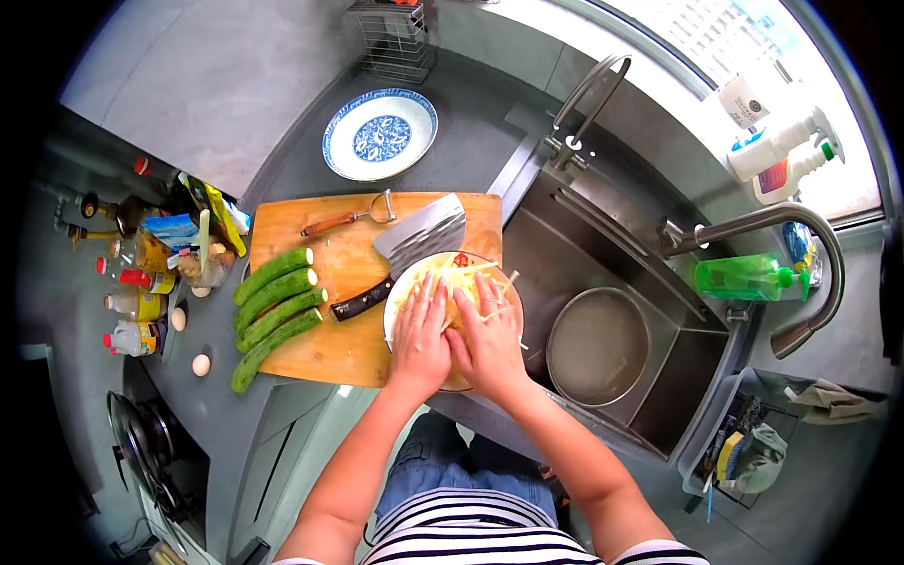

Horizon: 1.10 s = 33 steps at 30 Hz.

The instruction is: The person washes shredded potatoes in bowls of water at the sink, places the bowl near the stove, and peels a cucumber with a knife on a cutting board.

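Shreds (468, 274) in dish (517, 309); L hand (422, 331) & R hand (482, 331) atop, fingers out, can't tell if either grip's clamped. Knife (414, 243) & green veg (278, 296) L of dish.

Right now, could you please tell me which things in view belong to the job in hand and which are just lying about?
Job in hand: left hand, right hand, white bowl, pale shreds; probably cutting board, cleaver, peeler, perhaps green vegetables.
Seemingly lying about: patterned plate, eggs, green bottle.
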Motion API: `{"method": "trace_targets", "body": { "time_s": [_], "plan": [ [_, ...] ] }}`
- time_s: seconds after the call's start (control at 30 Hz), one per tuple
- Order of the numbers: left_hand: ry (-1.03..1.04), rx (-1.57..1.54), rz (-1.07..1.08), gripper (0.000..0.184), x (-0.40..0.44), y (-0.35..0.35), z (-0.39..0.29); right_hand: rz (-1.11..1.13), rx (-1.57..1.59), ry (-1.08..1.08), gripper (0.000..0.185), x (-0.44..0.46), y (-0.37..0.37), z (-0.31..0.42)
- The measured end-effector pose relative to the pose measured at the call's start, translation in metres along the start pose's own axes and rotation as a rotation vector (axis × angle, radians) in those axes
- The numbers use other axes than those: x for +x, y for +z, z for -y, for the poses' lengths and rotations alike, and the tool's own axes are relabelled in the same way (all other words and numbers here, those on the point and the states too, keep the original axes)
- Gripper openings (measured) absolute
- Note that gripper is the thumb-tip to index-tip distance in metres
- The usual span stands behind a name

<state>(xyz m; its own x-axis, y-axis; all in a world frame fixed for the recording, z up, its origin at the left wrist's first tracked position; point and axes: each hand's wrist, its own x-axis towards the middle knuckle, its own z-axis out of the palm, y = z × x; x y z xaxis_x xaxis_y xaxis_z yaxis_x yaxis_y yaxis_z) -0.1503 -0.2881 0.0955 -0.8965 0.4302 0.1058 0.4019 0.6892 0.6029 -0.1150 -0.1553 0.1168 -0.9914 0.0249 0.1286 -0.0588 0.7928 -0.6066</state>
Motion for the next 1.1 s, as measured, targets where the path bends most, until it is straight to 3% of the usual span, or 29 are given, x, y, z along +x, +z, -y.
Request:
{"method": "trace_targets", "body": {
  "time_s": [0.1,0.2,0.3,0.4,0.5,0.6,0.67,0.73,0.83,0.9,1.0,1.1],
  "plan": [
    [-0.031,-0.038,0.051,0.051,0.001,-0.031,-0.018,-0.014,-0.043,-0.010,0.057,0.000,-0.032,0.014],
    [-0.008,0.331,0.070,0.048,0.000,-0.049,-0.035,0.042,0.014,-0.024,0.054,-0.005,-0.033,0.009],
    [0.067,0.193,0.008,0.037,0.006,-0.053,-0.043,0.000,0.041,-0.058,0.052,-0.010,-0.047,-0.002],
    [0.218,0.023,-0.077,0.032,0.010,-0.042,-0.056,-0.197,0.215,-0.122,0.033,-0.015,-0.065,-0.018],
    [0.339,-0.166,-0.074,0.029,0.014,-0.021,-0.086,-0.286,0.517,0.043,0.028,-0.040,-0.068,-0.045],
    [0.289,-0.423,0.100,0.025,0.012,0.024,-0.119,-0.361,0.834,0.388,0.025,-0.079,-0.052,-0.094],
    [0.309,-0.438,0.298,0.040,0.012,0.067,-0.134,-0.297,0.615,0.508,0.030,-0.109,-0.052,-0.135],
    [0.164,-0.458,0.501,0.048,0.012,0.109,-0.153,-0.254,0.333,0.549,0.034,-0.150,-0.040,-0.190],
    [0.312,-0.099,0.643,0.053,0.016,0.194,-0.148,-0.144,0.099,0.459,0.043,-0.178,-0.043,-0.261],
    [0.420,-0.012,0.733,0.050,0.032,0.256,-0.131,0.016,-0.065,0.441,0.044,-0.171,-0.053,-0.296],
    [0.483,0.184,0.712,0.028,0.056,0.312,-0.124,0.321,-0.226,0.504,0.043,-0.158,-0.056,-0.336],
    [0.474,0.327,0.906,0.034,0.067,0.334,-0.105,0.537,-0.277,0.572,0.043,-0.160,-0.049,-0.360]
  ]
}}
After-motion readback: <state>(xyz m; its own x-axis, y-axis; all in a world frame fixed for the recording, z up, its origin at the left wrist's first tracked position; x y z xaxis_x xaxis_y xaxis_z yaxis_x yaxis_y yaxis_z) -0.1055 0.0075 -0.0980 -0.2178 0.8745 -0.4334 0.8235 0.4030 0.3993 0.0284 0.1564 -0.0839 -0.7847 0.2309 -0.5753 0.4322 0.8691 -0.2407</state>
